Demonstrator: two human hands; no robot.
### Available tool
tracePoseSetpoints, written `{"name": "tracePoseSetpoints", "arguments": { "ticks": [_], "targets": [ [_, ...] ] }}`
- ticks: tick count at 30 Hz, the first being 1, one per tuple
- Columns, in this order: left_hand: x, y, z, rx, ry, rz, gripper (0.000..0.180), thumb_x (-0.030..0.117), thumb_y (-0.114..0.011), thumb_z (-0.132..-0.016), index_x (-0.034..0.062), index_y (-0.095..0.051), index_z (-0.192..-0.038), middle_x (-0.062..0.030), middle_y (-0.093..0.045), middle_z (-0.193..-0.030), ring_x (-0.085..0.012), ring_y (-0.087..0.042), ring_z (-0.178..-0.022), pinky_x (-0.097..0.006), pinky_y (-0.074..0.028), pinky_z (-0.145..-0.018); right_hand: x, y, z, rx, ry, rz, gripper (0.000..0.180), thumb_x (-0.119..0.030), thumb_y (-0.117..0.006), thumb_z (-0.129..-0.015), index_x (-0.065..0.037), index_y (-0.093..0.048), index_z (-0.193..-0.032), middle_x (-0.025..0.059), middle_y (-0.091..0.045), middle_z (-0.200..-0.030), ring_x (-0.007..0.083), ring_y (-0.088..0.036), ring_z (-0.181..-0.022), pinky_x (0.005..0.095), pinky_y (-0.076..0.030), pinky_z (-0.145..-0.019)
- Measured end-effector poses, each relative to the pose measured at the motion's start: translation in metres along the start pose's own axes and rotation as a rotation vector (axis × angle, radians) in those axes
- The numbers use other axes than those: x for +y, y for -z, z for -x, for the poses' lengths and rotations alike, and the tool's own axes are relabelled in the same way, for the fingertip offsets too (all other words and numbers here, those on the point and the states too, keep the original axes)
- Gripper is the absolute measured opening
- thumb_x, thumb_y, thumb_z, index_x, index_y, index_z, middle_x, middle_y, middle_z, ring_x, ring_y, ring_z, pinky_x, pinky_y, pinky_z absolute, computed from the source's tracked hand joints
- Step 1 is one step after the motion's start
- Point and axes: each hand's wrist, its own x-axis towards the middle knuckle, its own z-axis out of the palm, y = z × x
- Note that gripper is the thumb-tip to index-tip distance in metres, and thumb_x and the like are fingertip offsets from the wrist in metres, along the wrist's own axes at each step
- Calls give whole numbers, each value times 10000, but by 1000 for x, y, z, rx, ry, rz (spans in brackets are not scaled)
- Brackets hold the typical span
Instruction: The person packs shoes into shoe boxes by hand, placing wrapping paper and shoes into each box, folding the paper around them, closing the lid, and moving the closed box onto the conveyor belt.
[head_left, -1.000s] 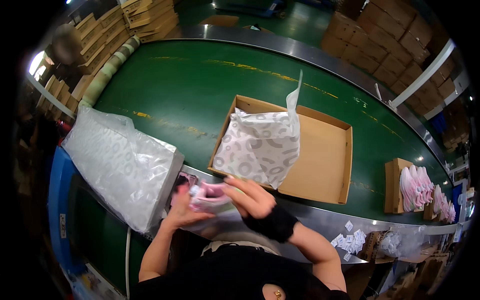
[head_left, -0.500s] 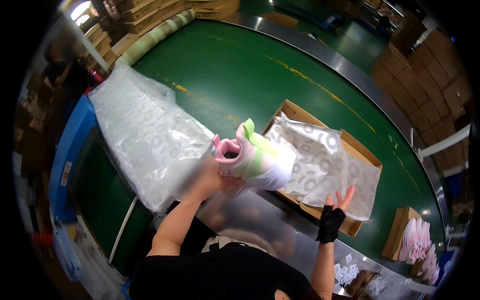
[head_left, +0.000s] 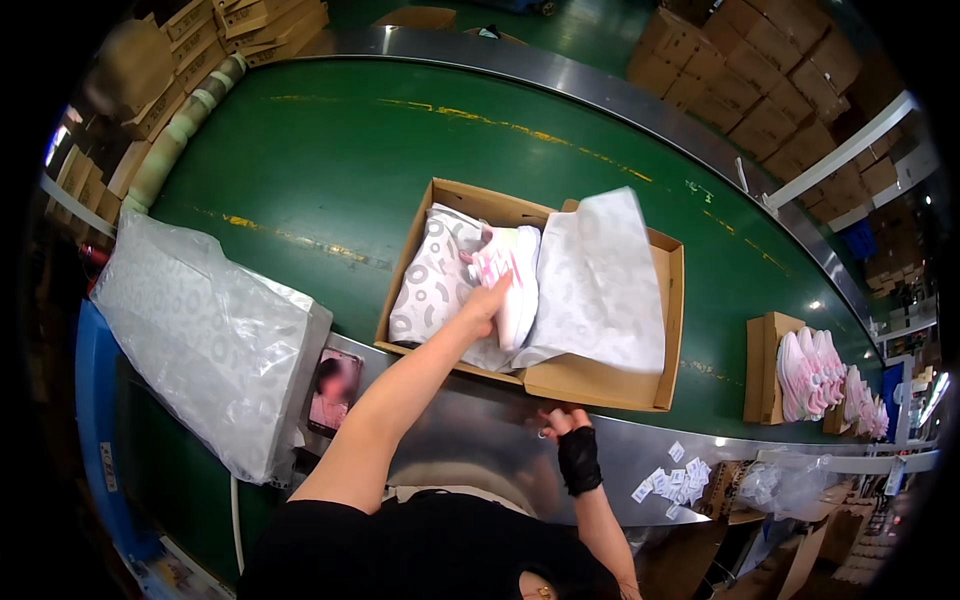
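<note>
A white and pink sneaker (head_left: 512, 300) with a pale yellow-green part lies on its side in an open brown shoebox (head_left: 440, 192). My left hand (head_left: 487, 303) is closed around it. Beneath the shoe, wrapping paper (head_left: 432, 268) with grey ring shapes lines the box's left half. Another flap of the paper (head_left: 605, 290) stands raised over the right half. My right hand (head_left: 570, 425), in a black fingerless glove, hovers over the metal ledge just below the box. Its fingers are loosely bent and apart, with nothing visible in them.
Small white packets (head_left: 677, 482) lie scattered on the metal ledge (head_left: 470, 420). A phone (head_left: 335, 392) rests beside a plastic-covered stack of paper (head_left: 215, 330) at left. Pink shoes in a box (head_left: 762, 370) stand at right on the green conveyor belt (head_left: 350, 140). Cartons (head_left: 745, 75) are piled beyond.
My left hand has brought the sneaker from above the paper stack into the box. My right hand has left the paper and drawn back to the ledge. The view has shifted right.
</note>
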Motion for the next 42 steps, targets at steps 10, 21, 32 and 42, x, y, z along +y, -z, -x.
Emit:
{"name": "tracePoseSetpoints", "arguments": {
  "ticks": [10,21,32,42],
  "targets": [
    [37,-12,62,-170,-40,158,498,413,-495,-837,-1,-429,-1107,-177,-516,-1050,-253,-509,-952,-404,-433,-794,-27,-16,-52,535,682,657,395,-50,-582,-691,-21,-457,-1064,106,-530,-1016,212,-494,-906,308,-388,-733],
    [41,97,66,330,-536,-864,637,509,-305,-868,-53,-499,-1099,-170,-565,-1051,-265,-469,-1047,-352,-341,-896,11,-49,-69,274,920,1642,630,21,-436,-681,-218,-374,-1261,160,-296,-1320,397,-293,-1174,565,-244,-883],
    [103,62,93,-258,-49,-8,663,568,-481,-722,91,-470,-1182,-118,-507,-1143,-232,-507,-992,-403,-406,-817,-150,-58,-38,119,971,1411,629,13,-532,-590,-154,-454,-1191,128,-409,-1240,303,-395,-1113,437,-308,-899],
    [122,119,281,-89,-741,179,522,442,-373,-845,33,-434,-1164,-121,-532,-1068,-202,-547,-935,-322,-460,-798,-55,0,-30,247,942,1114,518,-145,-597,-719,-51,-411,-1193,203,-373,-1232,355,-383,-1129,425,-304,-939]
  ]
}}
